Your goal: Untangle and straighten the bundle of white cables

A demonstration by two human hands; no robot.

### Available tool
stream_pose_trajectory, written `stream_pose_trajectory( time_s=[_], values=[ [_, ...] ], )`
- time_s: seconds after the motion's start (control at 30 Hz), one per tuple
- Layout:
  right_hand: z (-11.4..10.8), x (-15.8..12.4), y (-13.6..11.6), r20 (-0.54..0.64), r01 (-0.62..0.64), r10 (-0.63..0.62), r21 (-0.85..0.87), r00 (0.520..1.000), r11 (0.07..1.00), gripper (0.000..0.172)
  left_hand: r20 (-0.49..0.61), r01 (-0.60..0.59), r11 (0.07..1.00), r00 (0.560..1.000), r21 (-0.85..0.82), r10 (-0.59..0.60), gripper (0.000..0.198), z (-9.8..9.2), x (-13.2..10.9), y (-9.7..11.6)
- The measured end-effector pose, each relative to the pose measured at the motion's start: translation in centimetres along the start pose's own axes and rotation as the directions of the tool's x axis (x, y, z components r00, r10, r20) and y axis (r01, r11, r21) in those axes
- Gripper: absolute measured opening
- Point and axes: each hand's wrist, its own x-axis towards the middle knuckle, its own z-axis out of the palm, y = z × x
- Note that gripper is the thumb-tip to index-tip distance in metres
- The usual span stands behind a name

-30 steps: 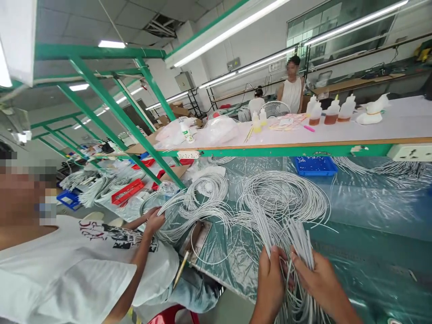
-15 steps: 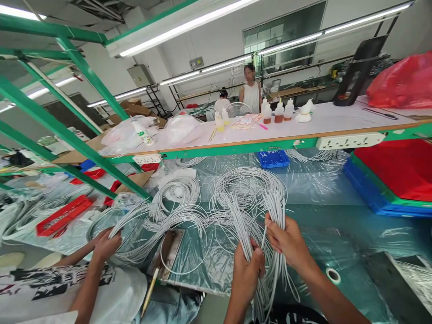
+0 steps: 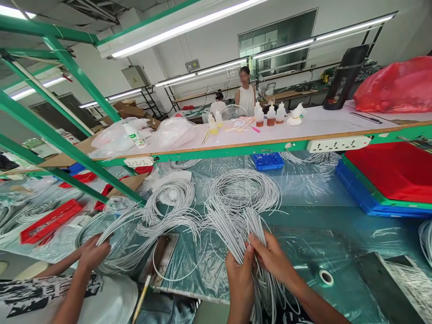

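Both of my hands hold bunches of thin grey-white cables, close together above the near edge of the bench. My left hand point(image 3: 240, 270) is closed around one bunch of cables point(image 3: 224, 227), its thumb on top and the cut ends fanning up and to the left. Just right of it, my right hand point(image 3: 268, 252) grips a second bunch of cables point(image 3: 255, 225) with the ends pointing up. The lengths hang below my hands in loose loops. Behind them a large coil of cable point(image 3: 243, 191) lies on the plastic-covered bench.
At the left, a co-worker's hands point(image 3: 94, 252) hold other cables near a smaller coil point(image 3: 170, 200). A tape roll point(image 3: 326, 277) lies right of my arm. Stacked trays point(image 3: 388, 175) stand at the right. A shelf point(image 3: 216, 141) with bottles crosses above the bench.
My hands have come closer together, and the right bunch has moved down and left beside the left one. The view has shifted slightly.
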Motion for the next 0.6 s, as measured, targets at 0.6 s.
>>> stream_pose_trajectory(
  time_s=[0.6],
  values=[
    [-0.3, 0.8, 3.0, -0.199, -0.069, 0.028, -0.199, 0.98, 0.978, 0.072, -0.082, -0.15, 0.932, 0.979, 0.329, 0.187, 0.049, -0.7, 1.4, -0.6]
  ],
)
